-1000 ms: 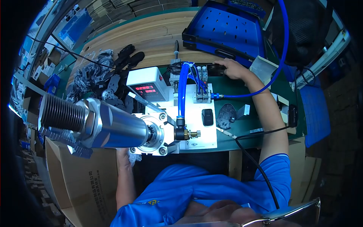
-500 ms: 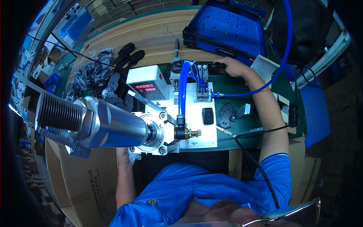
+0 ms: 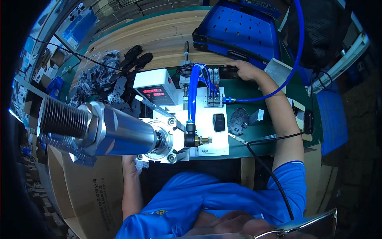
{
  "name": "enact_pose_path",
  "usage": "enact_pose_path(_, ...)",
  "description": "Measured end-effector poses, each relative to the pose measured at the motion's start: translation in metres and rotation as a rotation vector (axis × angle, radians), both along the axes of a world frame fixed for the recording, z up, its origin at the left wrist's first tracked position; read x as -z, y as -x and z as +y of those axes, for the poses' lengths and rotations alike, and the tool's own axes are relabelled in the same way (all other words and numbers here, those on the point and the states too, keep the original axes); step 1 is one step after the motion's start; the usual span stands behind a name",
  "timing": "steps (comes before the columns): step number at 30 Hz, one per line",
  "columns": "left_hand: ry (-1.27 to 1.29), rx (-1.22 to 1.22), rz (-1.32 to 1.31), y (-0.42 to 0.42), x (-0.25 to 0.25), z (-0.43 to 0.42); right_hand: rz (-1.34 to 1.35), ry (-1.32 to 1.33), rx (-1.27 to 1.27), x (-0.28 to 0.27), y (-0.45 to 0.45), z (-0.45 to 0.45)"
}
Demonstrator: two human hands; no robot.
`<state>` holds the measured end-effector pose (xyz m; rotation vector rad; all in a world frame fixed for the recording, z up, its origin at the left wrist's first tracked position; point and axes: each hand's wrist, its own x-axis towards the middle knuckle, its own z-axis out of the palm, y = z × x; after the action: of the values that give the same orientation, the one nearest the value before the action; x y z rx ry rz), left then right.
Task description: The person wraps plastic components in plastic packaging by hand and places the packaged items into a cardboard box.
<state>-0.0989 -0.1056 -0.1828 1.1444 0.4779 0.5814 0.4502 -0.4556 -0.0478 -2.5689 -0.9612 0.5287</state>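
My left hand (image 3: 128, 162) is below the metal press cylinder (image 3: 125, 133), at the table's front edge. The press hides its fingers. Crumpled clear plastic (image 3: 141, 165) shows right beside it, but whether the hand grips it cannot be seen. My right hand (image 3: 246, 71) reaches past the machine to its far side. Its index finger is stretched out over a black part (image 3: 228, 73), and the other fingers show only partly. Between my arms stands the machine's white base plate (image 3: 215, 149), with a counter box (image 3: 155, 85) showing red digits.
Dark, sole-shaped pieces (image 3: 117, 89) and crumpled plastic wrap (image 3: 89, 81) lie left of the machine. A blue tray (image 3: 238, 30) is at the back right. One patterned sole piece (image 3: 239, 121) lies right of the plate. Blue air hose (image 3: 274, 92) and black cable (image 3: 266, 161) cross near my right arm.
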Motion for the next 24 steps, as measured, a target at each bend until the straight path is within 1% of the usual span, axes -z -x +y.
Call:
enact_pose_path(6,0.031,0.008,-0.008,0.003,0.005,0.003,-0.043,-0.045,-0.033,0.007,-0.007,-0.002)
enact_pose_path(11,0.038,-0.021,-0.009,-0.004,-0.006,-0.004,-0.006,-0.111,-0.045,0.014,-0.016,-0.006)
enact_pose_path(17,0.005,-0.025,0.005,-0.004,-0.004,-0.002,-0.054,-0.133,-0.048,0.016,-0.013,-0.007)
enact_pose_path(21,0.019,-0.099,0.049,-0.001,0.002,0.001,0.032,-0.149,-0.062,0.015,-0.017,-0.005)
enact_pose_path(24,0.068,-0.128,0.069,-0.008,-0.017,-0.013,0.110,-0.121,-0.025,0.004,-0.013,-0.004)
